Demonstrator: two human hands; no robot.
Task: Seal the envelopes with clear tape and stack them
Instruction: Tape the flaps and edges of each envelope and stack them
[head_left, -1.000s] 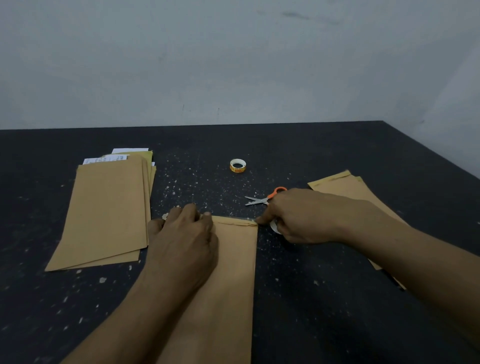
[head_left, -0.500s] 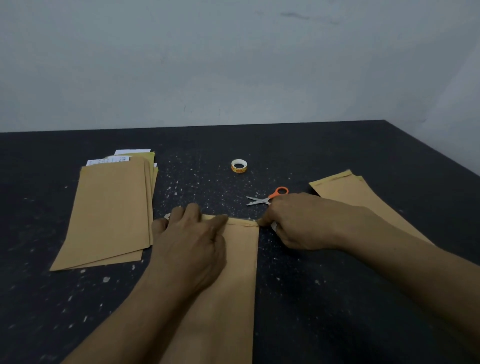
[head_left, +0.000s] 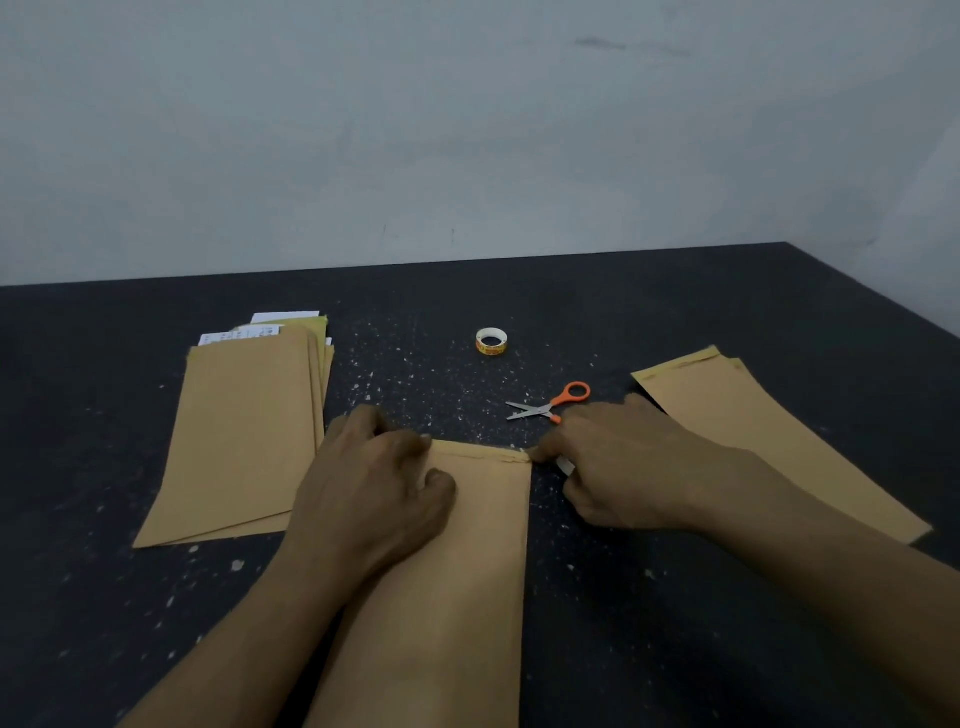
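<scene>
Now one envelope (head_left: 467, 571) lies lower centre on the counter (head_left: 675, 312); left hand (head_left: 371, 486) fingers (head_left: 363, 421) curl on its top edge, right hand (head_left: 618, 467) fingers (head_left: 543, 453) pinch its corner. Right stack (head_left: 753, 426) seems done, left pile (head_left: 244, 426) not yet.

A plain paperwork station; whether office or home cannot be told. A dark, white-flecked bench (head_left: 675, 291) stands against a bare pale wall (head_left: 467, 130) and carries stationery: stacked brown envelopes (head_left: 244, 431), a small tape roll (head_left: 491, 341) and orange-handled scissors (head_left: 550, 405).
</scene>
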